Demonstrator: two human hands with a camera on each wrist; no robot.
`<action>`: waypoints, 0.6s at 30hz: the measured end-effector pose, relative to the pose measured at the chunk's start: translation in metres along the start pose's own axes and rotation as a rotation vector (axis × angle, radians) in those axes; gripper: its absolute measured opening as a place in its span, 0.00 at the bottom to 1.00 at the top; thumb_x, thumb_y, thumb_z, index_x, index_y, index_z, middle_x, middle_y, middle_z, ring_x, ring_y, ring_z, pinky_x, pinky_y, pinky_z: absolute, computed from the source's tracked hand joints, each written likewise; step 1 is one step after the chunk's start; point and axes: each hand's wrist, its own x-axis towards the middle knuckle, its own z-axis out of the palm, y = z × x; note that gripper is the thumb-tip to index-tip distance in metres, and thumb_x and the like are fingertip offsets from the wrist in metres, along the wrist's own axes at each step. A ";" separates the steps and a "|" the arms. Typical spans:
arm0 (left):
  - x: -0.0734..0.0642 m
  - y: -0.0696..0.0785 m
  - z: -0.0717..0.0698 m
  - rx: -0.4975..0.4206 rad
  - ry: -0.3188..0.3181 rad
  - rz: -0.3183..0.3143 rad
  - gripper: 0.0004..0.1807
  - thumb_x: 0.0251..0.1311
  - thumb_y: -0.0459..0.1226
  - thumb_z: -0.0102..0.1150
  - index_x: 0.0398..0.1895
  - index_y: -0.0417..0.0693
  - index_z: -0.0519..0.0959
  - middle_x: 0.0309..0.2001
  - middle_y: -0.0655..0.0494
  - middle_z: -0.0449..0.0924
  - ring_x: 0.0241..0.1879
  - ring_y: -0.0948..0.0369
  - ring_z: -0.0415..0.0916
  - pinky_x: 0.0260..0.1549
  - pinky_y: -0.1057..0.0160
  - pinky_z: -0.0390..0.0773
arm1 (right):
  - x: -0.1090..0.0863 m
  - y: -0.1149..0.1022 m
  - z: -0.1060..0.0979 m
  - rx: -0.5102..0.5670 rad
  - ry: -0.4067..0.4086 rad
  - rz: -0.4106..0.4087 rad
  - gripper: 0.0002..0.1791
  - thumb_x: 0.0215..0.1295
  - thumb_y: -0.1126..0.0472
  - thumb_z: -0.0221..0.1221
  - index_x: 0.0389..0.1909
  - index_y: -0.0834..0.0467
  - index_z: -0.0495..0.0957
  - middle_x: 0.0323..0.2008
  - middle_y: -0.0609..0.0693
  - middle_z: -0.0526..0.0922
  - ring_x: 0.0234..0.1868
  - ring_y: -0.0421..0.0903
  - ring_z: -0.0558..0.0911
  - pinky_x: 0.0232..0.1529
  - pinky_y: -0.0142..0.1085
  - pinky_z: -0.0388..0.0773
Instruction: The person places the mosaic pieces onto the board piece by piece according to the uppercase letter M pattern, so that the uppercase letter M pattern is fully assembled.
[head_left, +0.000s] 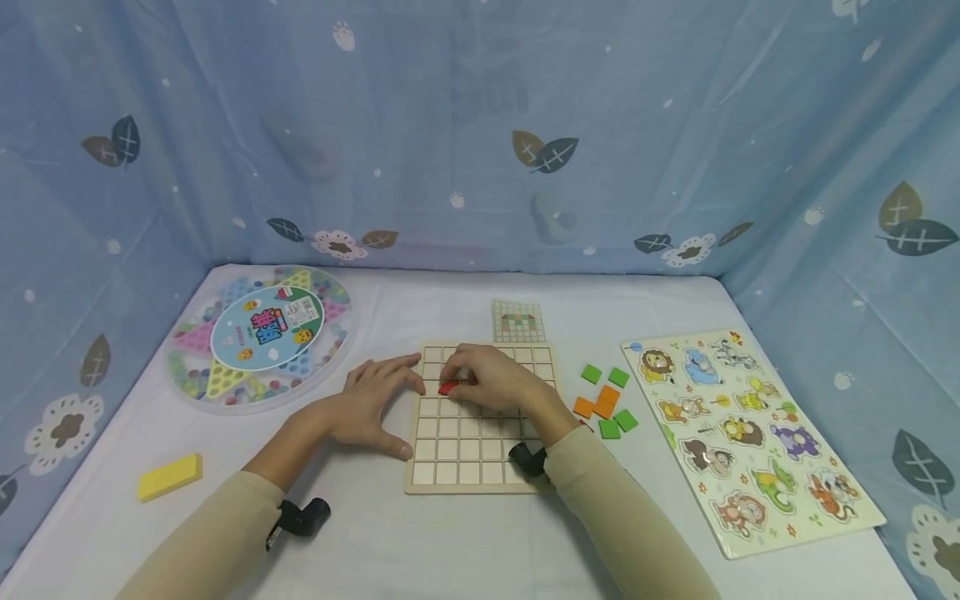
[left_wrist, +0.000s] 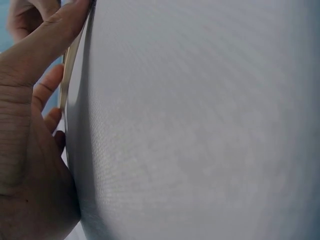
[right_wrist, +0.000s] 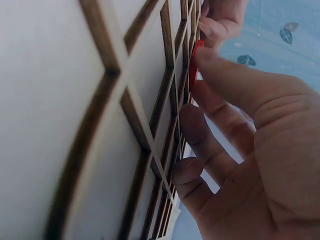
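Observation:
A square wooden grid board (head_left: 459, 450) lies on the white table, its cells divided by thin raised strips. My right hand (head_left: 491, 379) pinches a red tile (head_left: 447, 387) between thumb and fingers over the upper left part of the grid. The same red tile (right_wrist: 195, 65) shows in the right wrist view, tilted close against the strips. At the board's left edge, my left hand (head_left: 367, 408) rests with fingers spread, thumb and fingertips right at the rim. In the left wrist view, the left hand (left_wrist: 37, 165) lies along the board's side.
Several green tiles (head_left: 609, 429) and orange tiles (head_left: 607, 400) lie right of the board. A pattern card (head_left: 519, 333) sits behind it. An animal puzzle board (head_left: 750, 442) is at the right, a round game box (head_left: 262, 337) at the back left, a yellow block (head_left: 170, 477) at the left.

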 end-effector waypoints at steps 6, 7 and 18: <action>0.001 0.000 0.000 0.005 0.003 -0.004 0.44 0.41 0.66 0.77 0.60 0.64 0.68 0.83 0.51 0.43 0.80 0.44 0.40 0.69 0.27 0.40 | -0.001 0.002 0.000 -0.018 -0.020 -0.004 0.07 0.70 0.60 0.65 0.46 0.51 0.87 0.47 0.43 0.82 0.40 0.40 0.77 0.46 0.35 0.78; 0.001 0.000 0.000 0.006 0.002 -0.005 0.45 0.41 0.66 0.77 0.60 0.64 0.68 0.83 0.51 0.43 0.80 0.44 0.40 0.69 0.27 0.40 | -0.001 0.002 0.000 -0.019 -0.025 -0.006 0.07 0.71 0.60 0.65 0.46 0.51 0.87 0.47 0.43 0.82 0.40 0.40 0.77 0.47 0.35 0.78; 0.000 -0.002 0.001 0.006 0.005 -0.006 0.47 0.41 0.67 0.77 0.62 0.64 0.67 0.83 0.52 0.42 0.80 0.45 0.41 0.69 0.28 0.42 | -0.004 -0.003 -0.005 -0.015 -0.074 0.019 0.10 0.70 0.63 0.65 0.50 0.51 0.86 0.50 0.43 0.81 0.42 0.42 0.77 0.49 0.36 0.78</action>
